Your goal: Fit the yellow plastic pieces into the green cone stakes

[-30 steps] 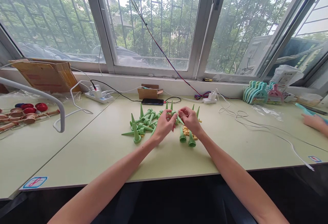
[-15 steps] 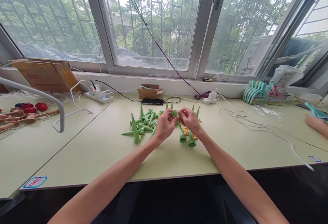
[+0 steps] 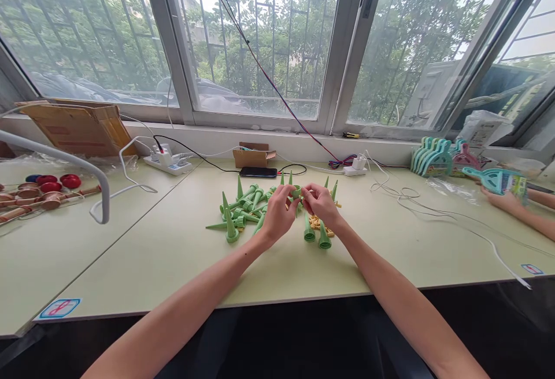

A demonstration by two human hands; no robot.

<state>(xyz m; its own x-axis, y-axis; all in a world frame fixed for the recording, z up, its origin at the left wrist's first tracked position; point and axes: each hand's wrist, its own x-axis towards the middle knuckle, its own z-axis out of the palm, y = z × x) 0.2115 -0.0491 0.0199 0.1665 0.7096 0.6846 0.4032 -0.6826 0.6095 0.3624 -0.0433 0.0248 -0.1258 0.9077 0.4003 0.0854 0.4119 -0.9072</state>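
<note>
My left hand (image 3: 280,212) grips a green plastic spike (image 3: 296,192) by its wide, threaded-looking end, mouth upward, just above the table. My right hand (image 3: 319,202) is pinched closed at the rim of the same spike; whatever lies between its fingertips is too small to make out. Left of my hands is a loose heap of similar green spikes (image 3: 243,211), one standing upright on its wide end. Beyond and under my right hand lie small yellow pieces (image 3: 321,226), with two spikes (image 3: 324,242) beside them, their open ends toward me.
A phone (image 3: 258,172) and small cardboard box (image 3: 251,156) lie behind the heap. White cables (image 3: 433,208) cross the table's right side. At far right, a co-worker's hands (image 3: 505,201) hold a teal dustpan-like item (image 3: 489,180). Wooden toys with red balls (image 3: 50,187) lie at left.
The spike in my left hand has turned more upright, its mouth now facing up. At far right, the co-worker's hands have come further into view with the teal item.
</note>
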